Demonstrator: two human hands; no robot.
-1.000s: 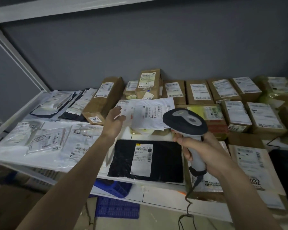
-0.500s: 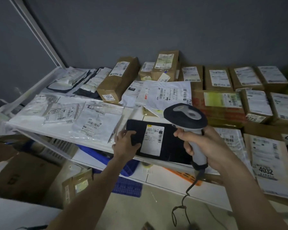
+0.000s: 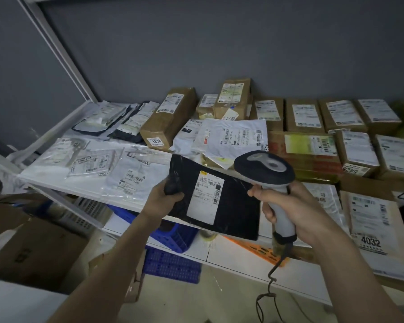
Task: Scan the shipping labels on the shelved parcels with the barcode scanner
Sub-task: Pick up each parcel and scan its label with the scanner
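Note:
My left hand [image 3: 165, 200] grips the left edge of a black poly-bag parcel [image 3: 238, 210] and holds it tilted up off the shelf's front edge. Its white shipping label [image 3: 207, 199] faces up, with barcodes at the top and right. My right hand [image 3: 292, 207] is wrapped round the grey handle of the barcode scanner [image 3: 266, 172], whose dark head hangs just above and to the right of the label. The scanner's coiled cable [image 3: 269, 285] drops toward the floor.
The white shelf [image 3: 63, 183] carries clear and white mailers on the left, a crumpled white mailer [image 3: 231, 138] in the middle, and rows of labelled cardboard boxes [image 3: 306, 115] at the back and right. Below sit a blue crate [image 3: 175, 234] and a cardboard box [image 3: 30, 250].
My left hand let go of the white mailer, came down to the black parcel, took hold of its left edge and lifted it. The scanner stayed beside the label.

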